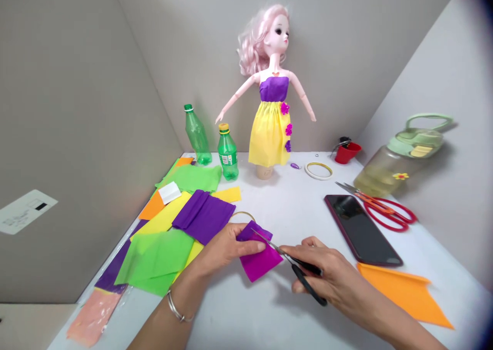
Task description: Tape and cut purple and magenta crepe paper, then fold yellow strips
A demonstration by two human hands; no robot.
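My left hand (234, 244) pinches a small piece of magenta and purple fabric (262, 262) between thumb and fingers. In my right hand (319, 270) is a pair of black-handled scissors (304, 278), its loops around my fingers and thumb. The blades lie across the fabric near its upper part, just right of my left thumb; I cannot tell whether they are parted. Behind my left hand lies a folded purple cloth (204, 214). A doll (269, 129) in a purple top and yellow skirt with flowers down one side stands upright at the back.
Green, yellow and orange fabric sheets (154, 257) cover the left side. Two green bottles (228, 154) stand behind them. On the right are a phone (362, 229), red-handled scissors (389, 214), an orange cloth (404, 293), a tape roll (318, 171), a red bucket (346, 152) and a water bottle (396, 160).
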